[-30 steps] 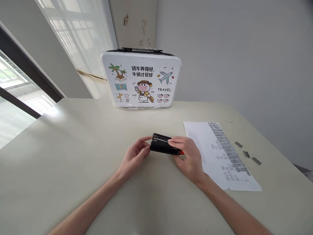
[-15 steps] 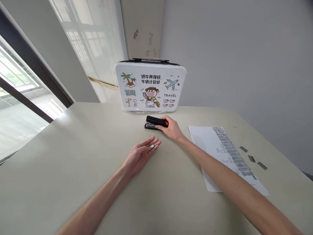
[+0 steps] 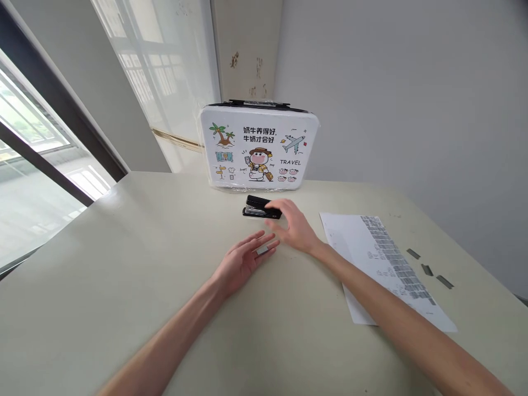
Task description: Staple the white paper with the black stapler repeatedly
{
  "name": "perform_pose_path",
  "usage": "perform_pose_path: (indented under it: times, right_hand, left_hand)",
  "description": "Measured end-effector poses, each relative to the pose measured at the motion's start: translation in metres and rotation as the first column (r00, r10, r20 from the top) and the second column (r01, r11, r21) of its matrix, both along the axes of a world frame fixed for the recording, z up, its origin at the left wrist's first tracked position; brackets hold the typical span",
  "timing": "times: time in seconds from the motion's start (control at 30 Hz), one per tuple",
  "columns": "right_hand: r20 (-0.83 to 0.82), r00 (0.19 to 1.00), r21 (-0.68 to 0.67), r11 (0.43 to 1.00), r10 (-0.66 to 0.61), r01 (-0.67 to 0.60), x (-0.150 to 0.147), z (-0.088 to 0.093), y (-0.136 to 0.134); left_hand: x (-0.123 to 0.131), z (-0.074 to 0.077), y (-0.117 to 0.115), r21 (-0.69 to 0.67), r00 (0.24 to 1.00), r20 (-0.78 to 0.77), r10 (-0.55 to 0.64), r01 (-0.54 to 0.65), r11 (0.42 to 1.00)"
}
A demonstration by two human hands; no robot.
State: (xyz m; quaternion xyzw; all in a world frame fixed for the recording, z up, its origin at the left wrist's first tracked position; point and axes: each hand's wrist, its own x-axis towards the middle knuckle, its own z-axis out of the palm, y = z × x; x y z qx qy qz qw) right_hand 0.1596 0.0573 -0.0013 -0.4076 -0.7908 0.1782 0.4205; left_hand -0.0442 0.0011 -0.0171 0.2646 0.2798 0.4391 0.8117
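released since the earlier frame: right hand [image 3: 295,231] no longer grips stapler [image 3: 260,207], drawn back. left hand [image 3: 241,259] fingers stretched out together, grey staple strip [image 3: 263,251] resting on fingertips. printed case [image 3: 259,146] upright just behind stapler. stapler black, closed, flat on table [image 3: 124,247], long axis left-right, mouth pointing left. right fingers loosely spread, covering its right end. paper [image 3: 363,247], spare strips [image 3: 429,269] further right.
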Motion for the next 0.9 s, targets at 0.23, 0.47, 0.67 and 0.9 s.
perform_pose_path:
  times: [0.23,0.47,0.67,0.9]
  right_hand:
    - [0.282,0.938,0.101,0.966,0.203,-0.24,0.002,-0.005,-0.055]
    - [0.266,0.963,0.199,0.976,0.033,-0.088,0.035,-0.002,-0.09]
    - [0.243,0.818,0.161,0.853,-0.521,0.496,0.165,-0.013,-0.14]
    - [0.32,0.442,0.246,0.524,-0.838,0.815,0.275,-0.046,-0.196]
  left_hand:
    - [0.0,0.002,0.001,0.021,0.991,-0.012,-0.136,0.136,0.99]
    - [0.001,0.005,0.0,-0.049,0.982,-0.074,-0.173,0.169,0.984]
    - [0.004,0.007,0.004,-0.06,0.981,-0.154,-0.113,0.105,0.993]
    - [0.008,0.012,0.004,-0.086,0.973,-0.224,-0.057,0.039,0.996]
